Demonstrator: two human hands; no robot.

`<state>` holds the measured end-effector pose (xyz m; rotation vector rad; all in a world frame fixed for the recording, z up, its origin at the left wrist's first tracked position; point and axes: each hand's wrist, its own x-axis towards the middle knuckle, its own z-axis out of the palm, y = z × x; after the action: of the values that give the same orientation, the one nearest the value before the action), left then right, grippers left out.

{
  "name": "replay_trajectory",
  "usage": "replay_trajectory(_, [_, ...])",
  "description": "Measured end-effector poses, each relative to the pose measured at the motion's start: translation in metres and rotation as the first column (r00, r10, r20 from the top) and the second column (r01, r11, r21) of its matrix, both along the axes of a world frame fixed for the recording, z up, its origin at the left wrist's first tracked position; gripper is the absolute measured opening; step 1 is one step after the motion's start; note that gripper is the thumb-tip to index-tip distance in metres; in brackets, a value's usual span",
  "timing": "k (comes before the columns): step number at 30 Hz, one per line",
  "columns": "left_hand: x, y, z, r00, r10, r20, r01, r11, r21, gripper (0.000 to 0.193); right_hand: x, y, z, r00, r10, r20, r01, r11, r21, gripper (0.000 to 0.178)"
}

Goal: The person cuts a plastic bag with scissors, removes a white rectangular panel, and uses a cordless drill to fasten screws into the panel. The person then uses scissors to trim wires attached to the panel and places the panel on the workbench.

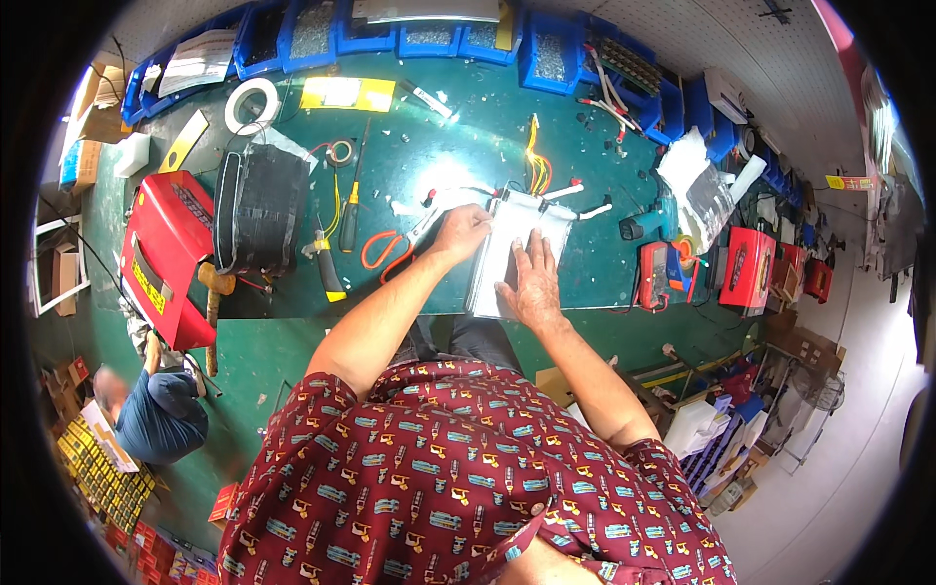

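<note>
A flat silver pack wrapped in clear film lies on the green workbench, with white, red-tipped and yellow wires coming out of its far end. My right hand rests flat on the pack's near right part, fingers spread. My left hand touches the pack's far left corner, fingers curled against the edge; I cannot tell if it pinches anything.
Orange-handled scissors lie just left of my left hand. A black wrapped block, a red case, a hammer, pliers and a tape roll fill the left. Blue bins line the back. A person crouches lower left.
</note>
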<state>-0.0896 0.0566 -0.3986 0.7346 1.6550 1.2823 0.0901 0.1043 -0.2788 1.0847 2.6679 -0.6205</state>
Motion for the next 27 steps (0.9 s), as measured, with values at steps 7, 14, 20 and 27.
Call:
replay_trajectory(7, [-0.025,0.018,0.012,0.960,-0.254,-0.117,0.229,0.954,-0.192,0.022,-0.005,0.000,0.009,0.999,0.001,0.049,0.000,1.000,-0.016,0.083])
replay_trajectory(14, [-0.015,0.034,0.028,0.970,-0.220,-0.108,0.147,0.875,-0.461,0.032,-0.003,-0.001,0.012,0.998,-0.013,0.063,0.015,0.999,-0.038,0.089])
replay_trajectory(20, [-0.015,0.038,0.035,0.986,-0.143,-0.084,0.083,0.865,-0.495,0.036,-0.014,0.008,0.031,0.982,0.009,0.187,0.011,0.995,-0.102,0.084])
replay_trajectory(27, [-0.019,0.056,0.080,0.979,-0.151,0.139,0.204,0.798,-0.567,0.029,-0.008,0.006,0.011,0.978,0.004,0.208,0.025,0.990,-0.138,0.046])
